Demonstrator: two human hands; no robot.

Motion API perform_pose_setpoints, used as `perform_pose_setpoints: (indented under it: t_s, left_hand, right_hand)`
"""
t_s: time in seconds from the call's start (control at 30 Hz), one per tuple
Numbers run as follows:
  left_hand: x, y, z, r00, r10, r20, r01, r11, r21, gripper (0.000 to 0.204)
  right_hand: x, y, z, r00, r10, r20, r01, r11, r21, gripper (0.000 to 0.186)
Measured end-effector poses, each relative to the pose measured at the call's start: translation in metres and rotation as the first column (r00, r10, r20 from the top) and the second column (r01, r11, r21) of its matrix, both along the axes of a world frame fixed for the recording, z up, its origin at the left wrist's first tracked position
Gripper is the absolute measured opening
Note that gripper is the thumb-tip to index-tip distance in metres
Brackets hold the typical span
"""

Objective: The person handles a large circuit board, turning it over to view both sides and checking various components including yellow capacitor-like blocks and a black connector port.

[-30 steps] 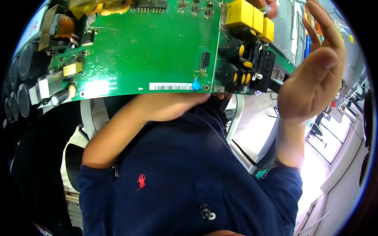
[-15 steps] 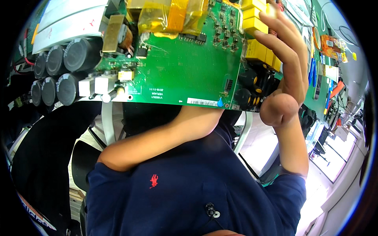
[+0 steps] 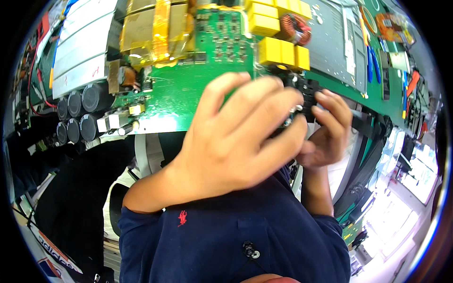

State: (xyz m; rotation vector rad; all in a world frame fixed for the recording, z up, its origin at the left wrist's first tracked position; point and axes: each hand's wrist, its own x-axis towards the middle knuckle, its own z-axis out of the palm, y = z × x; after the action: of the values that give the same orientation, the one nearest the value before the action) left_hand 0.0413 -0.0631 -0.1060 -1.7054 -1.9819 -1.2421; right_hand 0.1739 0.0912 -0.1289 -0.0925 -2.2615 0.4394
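A large green circuit board (image 3: 172,89) lies across the upper part of the view, its near edge toward my body. It carries black round capacitors (image 3: 96,96), a taped brown transformer (image 3: 158,30), yellow block capacitors (image 3: 270,51) and a copper-wound ring coil (image 3: 296,29). My left hand (image 3: 231,137) reaches over its near right part, index finger and thumb closing around small dark parts that the fingers hide. Opposite it, the fingers of my right hand (image 3: 330,125) curl against a black ribbed block (image 3: 309,92) at the board's right edge. Motion blurs both hands slightly.
A white finned metal block (image 3: 87,47) stands at the left of the board. Beyond its right side lie a grey panel (image 3: 332,47) with loose bits, blue-handled tools (image 3: 373,61) and a tape roll (image 3: 368,19) on a green mat. A bag (image 3: 54,250) sits at lower left.
My left hand has come out from under the board and over its near right part. My right hand has moved lower and left. The board has shifted, showing more of its far side.
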Motion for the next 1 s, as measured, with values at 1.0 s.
perform_pose_setpoints:
  t_s: [1.0]
  left_hand:
    - [-0.037, 0.049, -0.004, 0.749, -0.300, -0.591, 0.260, 0.953, -0.154, 0.024]
  right_hand:
    - [-0.003, 0.017, -0.023, 0.981, 0.140, -0.133, -0.112, 0.974, 0.197, 0.030]
